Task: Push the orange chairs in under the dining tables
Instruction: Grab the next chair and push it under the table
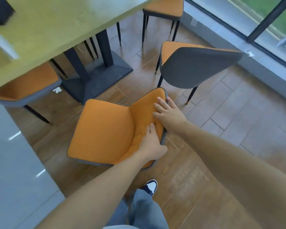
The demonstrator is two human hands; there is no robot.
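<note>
An orange chair (102,129) with a grey rim stands on the wooden floor just in front of me, its seat facing the yellow-green dining table (56,27). Both hands hold the top of its backrest. My left hand (151,144) grips the near end of the backrest. My right hand (168,114) lies over the far end with fingers on the orange padding. A second orange chair (196,66) with a grey back stands further right, clear of the table. A third chair (23,86) sits tucked under the table at left.
The table's dark pedestal base (96,76) stands ahead of the held chair. Another orange chair (163,10) is at the far side. A glass window wall (254,30) runs along the right. A grey counter surface (12,162) fills the left. My shoe (150,186) is below.
</note>
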